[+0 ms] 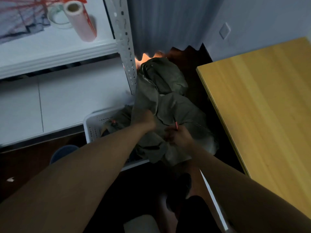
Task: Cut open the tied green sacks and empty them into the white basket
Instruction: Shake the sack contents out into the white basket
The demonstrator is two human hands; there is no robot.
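A big green sack (181,113) lies over the right end of the white perforated basket (94,121) on the dark floor. Behind it, against the curtain, sits another green sack (165,76). My left hand (145,120) grips a fold of the front sack's cloth and holds it up. My right hand (178,136) holds a small red-handled cutter (176,125) against the sack, just right of the left hand. More green cloth (121,118) and a small red item (113,122) lie inside the basket. The sack hides the basket's right side.
A white metal shelf rack (125,47) stands at left, with a paper roll (80,21) and tape (57,15) on its upper shelf. A wooden table (262,105) fills the right. A blue bucket (63,152) sits left of my forearm. My feet are below.
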